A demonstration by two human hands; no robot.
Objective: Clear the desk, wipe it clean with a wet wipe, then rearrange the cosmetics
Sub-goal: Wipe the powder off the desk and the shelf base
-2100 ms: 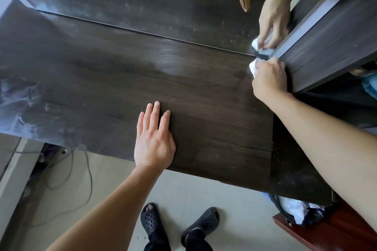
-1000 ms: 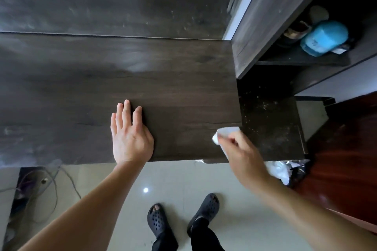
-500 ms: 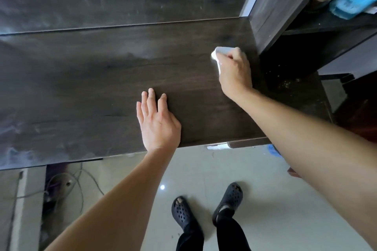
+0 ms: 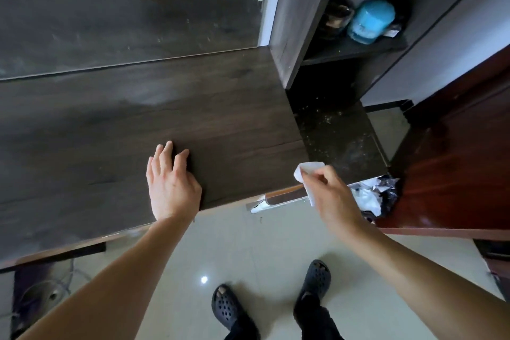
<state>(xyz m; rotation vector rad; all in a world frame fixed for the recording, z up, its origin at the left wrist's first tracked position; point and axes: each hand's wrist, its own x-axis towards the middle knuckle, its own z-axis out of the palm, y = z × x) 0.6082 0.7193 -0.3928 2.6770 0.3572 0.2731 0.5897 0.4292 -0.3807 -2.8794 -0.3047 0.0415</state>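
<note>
Head view: right hand [image 4: 335,199] pinches wet wipe [image 4: 306,170] at desk [image 4: 165,124] near-right corner; unwiped surface extends leftward; left hand [image 4: 171,185] rests flat, fingers straight.

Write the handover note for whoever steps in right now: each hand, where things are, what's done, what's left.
Left hand: flat on the desk near its front edge, holding nothing.
Right hand: pinches the wet wipe at the desk's front right corner; contact with the surface is unclear.
Blue jar and a few other items sit on the side shelf, right of the mirror.
Done: clearing looks finished; wiping is under way.
Left: the speckled lower ledge probably needs wiping; then put the cosmetics back.
</note>
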